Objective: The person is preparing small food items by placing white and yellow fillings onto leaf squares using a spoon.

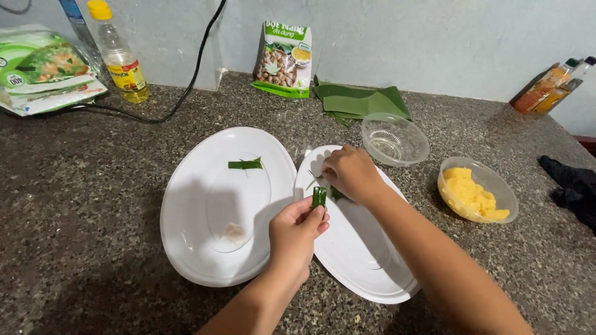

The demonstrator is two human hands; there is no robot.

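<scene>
Hands over two white plates on counter (74, 205): left hand (297, 231) pinches folded green leaf strip (319, 196) above right plate (366, 260); right hand (349, 172) curled on leaf bits behind it. Another strip (245, 164) lies on left plate (205, 248).

**Speckled stone tabletop and what sits on it**

The dark speckled tabletop (93, 205) meets a pale wall. Two white oval plates (186, 236) lie side by side in the middle. Right of them stand an empty clear bowl (395, 140) and a clear bowl of yellow pieces (477, 190). Folded green leaves (360, 102) and a snack bag (283, 59) rest by the wall. An oil bottle (119, 56), green packets (43, 71) and a black cable (155, 115) occupy the left rear; a black cloth (574, 186) lies at far right.
</scene>
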